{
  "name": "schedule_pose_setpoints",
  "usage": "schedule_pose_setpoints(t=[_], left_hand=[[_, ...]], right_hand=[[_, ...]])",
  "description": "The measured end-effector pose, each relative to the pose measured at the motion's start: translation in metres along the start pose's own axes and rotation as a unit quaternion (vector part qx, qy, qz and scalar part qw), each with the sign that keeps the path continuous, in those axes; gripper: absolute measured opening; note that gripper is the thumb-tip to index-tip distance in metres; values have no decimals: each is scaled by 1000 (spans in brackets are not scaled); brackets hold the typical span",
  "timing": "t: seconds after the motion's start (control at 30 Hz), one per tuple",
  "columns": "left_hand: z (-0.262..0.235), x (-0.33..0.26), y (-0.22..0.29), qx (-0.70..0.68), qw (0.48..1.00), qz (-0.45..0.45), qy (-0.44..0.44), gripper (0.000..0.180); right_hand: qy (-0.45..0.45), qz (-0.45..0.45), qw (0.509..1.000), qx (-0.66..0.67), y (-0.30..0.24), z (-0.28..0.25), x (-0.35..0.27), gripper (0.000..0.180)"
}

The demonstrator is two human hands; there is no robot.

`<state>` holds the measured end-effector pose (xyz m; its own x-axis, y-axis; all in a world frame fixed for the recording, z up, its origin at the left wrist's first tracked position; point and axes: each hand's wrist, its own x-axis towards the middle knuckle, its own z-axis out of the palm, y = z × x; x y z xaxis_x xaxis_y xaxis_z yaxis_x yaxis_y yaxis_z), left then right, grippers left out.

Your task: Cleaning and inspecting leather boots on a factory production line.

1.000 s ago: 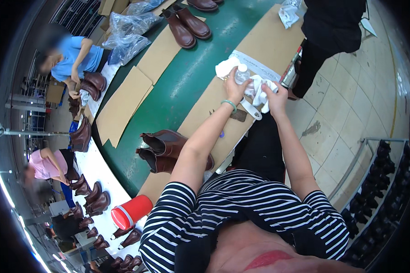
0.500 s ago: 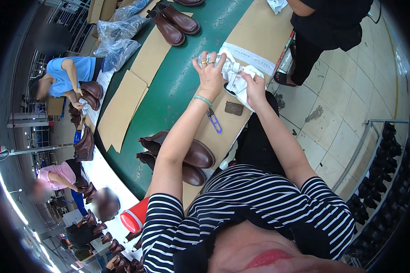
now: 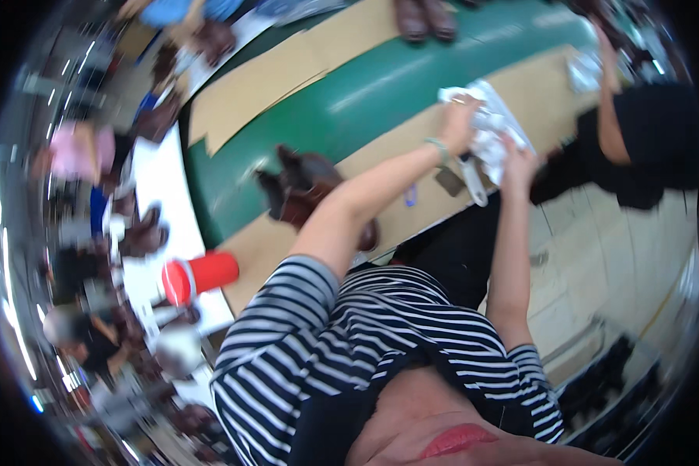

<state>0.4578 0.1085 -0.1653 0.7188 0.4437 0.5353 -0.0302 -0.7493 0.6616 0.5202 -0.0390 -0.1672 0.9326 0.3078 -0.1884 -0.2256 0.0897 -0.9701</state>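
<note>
My left hand [image 3: 460, 124] is curled at a clear bottle [image 3: 489, 119], which is smeared by motion and partly hidden by white cloth. A crumpled white cloth [image 3: 489, 155] hangs between my hands over the cardboard, and my right hand [image 3: 518, 163] is closed on its near side. Just below them lies a white-handled tool [image 3: 474, 185]; its head is hidden. Beside it on the cardboard are a dark brown block [image 3: 449, 182] and a small purple-handled tool [image 3: 411, 195]. A pair of brown ankle boots [image 3: 307, 186] stands left of my left forearm, partly covered by it.
The green table [image 3: 248, 182] carries cardboard sheets [image 3: 272, 85] and more brown boots [image 3: 426, 19] at its far side. A red cylindrical container [image 3: 202, 277] lies at the left. Another person in black [image 3: 645, 144] stands close on the right; others work at the left.
The view has turned, and the scene is more blurred. My hands now appear farther right, still together at the bottle and cloth. The white-handled tool has come into view below them.
</note>
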Motion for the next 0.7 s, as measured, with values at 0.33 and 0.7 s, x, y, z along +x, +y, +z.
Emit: schedule_pose_setpoints(t=[0.33,0.7], left_hand=[[-5,-52,-18,-123,947,-295,-19,81],[-359,-146,20,304,904,-194,230,42]], right_hand=[[-212,52,974,56,-75,29,-61,27],[-525,55,838,-137,-37,226,-133,19]])
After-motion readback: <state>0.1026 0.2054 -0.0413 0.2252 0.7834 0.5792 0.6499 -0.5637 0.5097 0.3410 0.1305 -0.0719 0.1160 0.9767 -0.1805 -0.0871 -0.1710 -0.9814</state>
